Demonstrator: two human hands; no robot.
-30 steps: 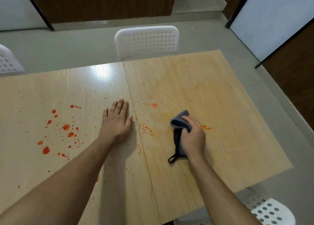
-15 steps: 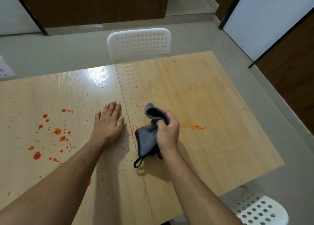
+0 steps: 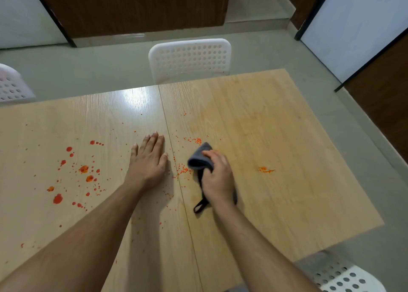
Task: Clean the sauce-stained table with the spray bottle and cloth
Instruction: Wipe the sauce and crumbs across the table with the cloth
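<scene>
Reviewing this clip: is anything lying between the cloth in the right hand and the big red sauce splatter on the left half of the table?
Yes. The left hand rests flat on the table, directly between the cloth gripped by the right hand and the large sauce splatter. Only small sauce specks lie right beside the cloth.

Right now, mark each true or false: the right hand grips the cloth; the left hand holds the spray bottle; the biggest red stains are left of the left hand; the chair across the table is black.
1. The right hand grips the cloth. True.
2. The left hand holds the spray bottle. False: it rests flat on the table, and no bottle is in view.
3. The biggest stains lie left of the left hand. True.
4. The far chair is black. False: it is white.
</scene>
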